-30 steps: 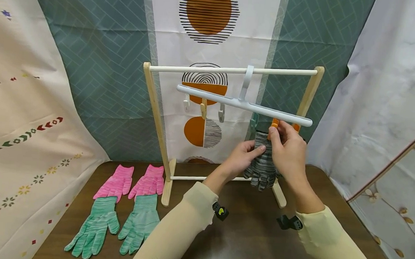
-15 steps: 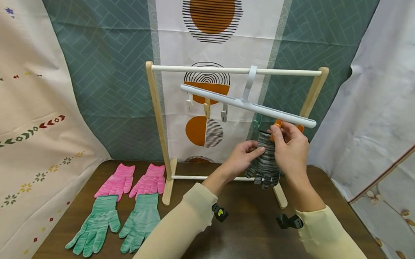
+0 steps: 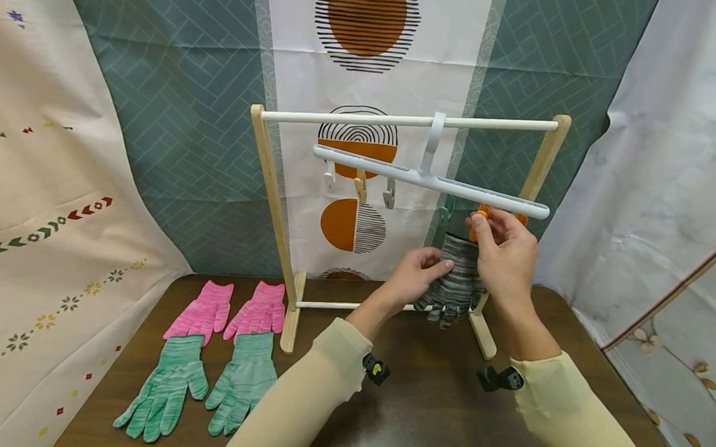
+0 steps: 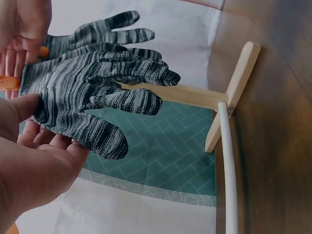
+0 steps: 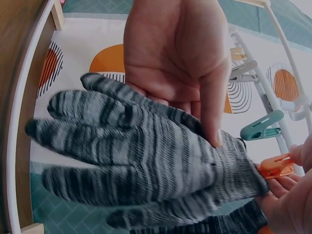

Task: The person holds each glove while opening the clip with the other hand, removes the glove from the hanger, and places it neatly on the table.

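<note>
My left hand [image 3: 413,275] pinches a grey-and-black striped knit glove [image 3: 457,276] near its cuff, thumb in front and fingers behind. The glove's fingers point down. My right hand [image 3: 508,253] pinches an orange clip [image 5: 276,166] under the right arm of a pale hanger [image 3: 391,171]. The clip lies against the cuff's edge in the right wrist view; whether it bites the cloth I cannot tell. Behind, a second striped glove [image 4: 109,31] shows in the left wrist view, beside another orange clip [image 4: 44,51].
The hanger tilts down rightward on the rack's white rail [image 3: 351,120]. A green clip [image 5: 262,126] and several pale clips hang along it. Two pink gloves [image 3: 203,310] and two green gloves [image 3: 170,389] lie on the brown table [image 3: 421,402] at left.
The held glove has dropped slightly and its cuff sits lower beneath the clip, the left hand moving slightly down with it. My right hand keeps its pinch on the orange clip.
</note>
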`<control>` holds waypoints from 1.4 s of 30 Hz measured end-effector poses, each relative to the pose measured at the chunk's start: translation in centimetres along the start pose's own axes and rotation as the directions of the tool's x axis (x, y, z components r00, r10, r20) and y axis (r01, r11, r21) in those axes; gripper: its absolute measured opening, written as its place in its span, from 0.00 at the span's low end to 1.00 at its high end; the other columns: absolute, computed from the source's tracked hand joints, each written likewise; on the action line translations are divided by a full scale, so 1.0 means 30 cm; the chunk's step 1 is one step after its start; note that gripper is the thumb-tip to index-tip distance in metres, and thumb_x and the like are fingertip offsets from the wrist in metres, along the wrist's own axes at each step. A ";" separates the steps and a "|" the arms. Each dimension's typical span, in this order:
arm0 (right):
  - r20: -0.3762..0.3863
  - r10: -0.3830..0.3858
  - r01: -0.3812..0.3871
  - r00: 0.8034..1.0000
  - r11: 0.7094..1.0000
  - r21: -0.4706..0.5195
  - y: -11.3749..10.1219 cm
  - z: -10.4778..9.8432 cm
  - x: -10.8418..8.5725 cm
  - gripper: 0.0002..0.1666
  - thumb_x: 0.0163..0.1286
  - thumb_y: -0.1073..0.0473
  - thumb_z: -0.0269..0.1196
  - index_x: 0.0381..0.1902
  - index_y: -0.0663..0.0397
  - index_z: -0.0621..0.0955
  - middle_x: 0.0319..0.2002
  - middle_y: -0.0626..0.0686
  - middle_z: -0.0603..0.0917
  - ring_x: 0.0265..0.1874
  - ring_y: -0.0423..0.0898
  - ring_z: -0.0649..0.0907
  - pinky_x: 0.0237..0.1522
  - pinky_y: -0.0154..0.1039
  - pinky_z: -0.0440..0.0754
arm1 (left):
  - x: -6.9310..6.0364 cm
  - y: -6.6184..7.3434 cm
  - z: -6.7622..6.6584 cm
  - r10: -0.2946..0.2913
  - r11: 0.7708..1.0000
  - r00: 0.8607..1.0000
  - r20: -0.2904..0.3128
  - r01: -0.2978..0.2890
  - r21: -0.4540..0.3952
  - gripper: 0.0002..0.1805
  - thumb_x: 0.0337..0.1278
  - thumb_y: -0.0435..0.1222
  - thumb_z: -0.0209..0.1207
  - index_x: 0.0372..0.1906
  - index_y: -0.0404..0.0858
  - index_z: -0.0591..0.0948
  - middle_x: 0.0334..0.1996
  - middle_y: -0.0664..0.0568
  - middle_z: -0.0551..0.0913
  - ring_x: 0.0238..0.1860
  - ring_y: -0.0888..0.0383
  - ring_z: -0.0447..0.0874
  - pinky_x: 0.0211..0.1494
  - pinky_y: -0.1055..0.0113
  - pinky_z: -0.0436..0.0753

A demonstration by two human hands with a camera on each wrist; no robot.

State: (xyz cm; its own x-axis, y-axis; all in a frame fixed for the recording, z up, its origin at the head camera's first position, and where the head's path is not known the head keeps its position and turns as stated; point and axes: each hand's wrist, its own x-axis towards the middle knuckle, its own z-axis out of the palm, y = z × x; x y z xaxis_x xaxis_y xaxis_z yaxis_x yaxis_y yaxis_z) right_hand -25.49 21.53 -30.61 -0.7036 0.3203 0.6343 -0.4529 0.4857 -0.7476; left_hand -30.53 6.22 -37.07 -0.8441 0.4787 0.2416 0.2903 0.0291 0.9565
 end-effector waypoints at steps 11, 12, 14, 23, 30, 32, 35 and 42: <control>0.000 0.010 -0.010 1.000 1.000 -0.009 0.008 0.000 0.000 0.29 0.77 0.50 0.68 0.68 0.62 0.81 0.53 0.57 0.90 0.47 0.41 0.89 0.51 0.29 0.84 | -0.052 -0.033 -0.036 0.014 0.999 1.000 -0.008 -0.014 0.036 0.12 0.80 0.37 0.60 0.49 0.29 0.84 0.34 0.53 0.83 0.34 0.61 0.75 0.40 0.69 0.73; 0.001 0.009 -0.009 1.000 1.000 -0.008 0.009 0.000 0.000 0.29 0.78 0.50 0.68 0.68 0.62 0.81 0.54 0.57 0.90 0.47 0.41 0.89 0.51 0.29 0.84 | -0.059 -0.036 -0.040 0.010 0.999 1.000 -0.013 -0.010 0.043 0.12 0.79 0.37 0.60 0.49 0.29 0.84 0.34 0.53 0.83 0.35 0.60 0.75 0.40 0.69 0.72; 0.002 0.004 -0.004 1.000 1.000 -0.009 0.013 0.000 -0.001 0.29 0.78 0.50 0.68 0.68 0.62 0.81 0.54 0.57 0.89 0.47 0.40 0.89 0.50 0.28 0.84 | -0.073 -0.042 -0.048 -0.004 0.999 1.000 -0.024 0.006 0.052 0.12 0.80 0.37 0.60 0.49 0.30 0.84 0.36 0.53 0.84 0.37 0.61 0.76 0.42 0.69 0.73; 0.019 0.013 -0.013 1.000 1.000 0.002 0.022 -0.006 0.000 0.27 0.79 0.51 0.67 0.69 0.58 0.81 0.56 0.55 0.89 0.49 0.43 0.89 0.51 0.29 0.84 | -0.136 -0.057 -0.094 -0.020 0.996 0.999 -0.036 0.023 0.088 0.10 0.80 0.39 0.59 0.48 0.34 0.84 0.37 0.53 0.84 0.39 0.58 0.76 0.45 0.65 0.73; 0.028 0.018 -0.018 0.999 1.000 0.021 0.022 -0.009 -0.003 0.26 0.79 0.54 0.66 0.70 0.56 0.81 0.58 0.54 0.88 0.51 0.44 0.89 0.54 0.32 0.84 | -0.179 -0.062 -0.128 -0.027 0.991 0.996 -0.082 0.037 0.126 0.11 0.80 0.40 0.60 0.46 0.36 0.83 0.36 0.54 0.84 0.39 0.57 0.76 0.44 0.64 0.74; 0.032 0.018 -0.019 0.999 1.000 0.021 0.023 -0.008 -0.004 0.26 0.79 0.55 0.66 0.70 0.57 0.80 0.59 0.55 0.88 0.53 0.48 0.89 0.55 0.34 0.84 | -0.192 -0.064 -0.136 -0.031 0.991 0.995 -0.099 0.044 0.128 0.11 0.80 0.40 0.60 0.47 0.35 0.84 0.36 0.53 0.85 0.38 0.58 0.77 0.44 0.64 0.75; 0.046 0.016 -0.018 0.999 0.999 0.033 0.022 -0.010 -0.009 0.26 0.80 0.56 0.66 0.71 0.57 0.80 0.61 0.56 0.86 0.57 0.52 0.87 0.58 0.37 0.83 | -0.213 -0.068 -0.149 -0.042 0.988 0.991 -0.128 0.060 0.141 0.10 0.79 0.39 0.61 0.47 0.34 0.84 0.36 0.52 0.86 0.39 0.57 0.78 0.45 0.64 0.76; 0.058 0.001 -0.005 0.998 0.998 0.067 0.028 -0.015 -0.025 0.27 0.79 0.58 0.66 0.72 0.59 0.79 0.65 0.57 0.84 0.62 0.52 0.85 0.61 0.38 0.81 | -0.263 -0.082 -0.184 -0.076 0.983 0.980 -0.184 0.104 0.148 0.12 0.78 0.40 0.62 0.50 0.33 0.84 0.42 0.49 0.88 0.46 0.55 0.80 0.50 0.61 0.78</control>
State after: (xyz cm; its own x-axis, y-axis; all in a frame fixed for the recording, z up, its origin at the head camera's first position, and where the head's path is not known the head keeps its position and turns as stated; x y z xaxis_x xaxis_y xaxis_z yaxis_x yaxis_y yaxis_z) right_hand -25.10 22.07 -31.63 -0.7344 0.2733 0.6213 -0.4851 0.4288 -0.7621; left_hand -27.07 -2.48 -40.43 -0.9321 0.3057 0.1945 0.2648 0.2085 0.9415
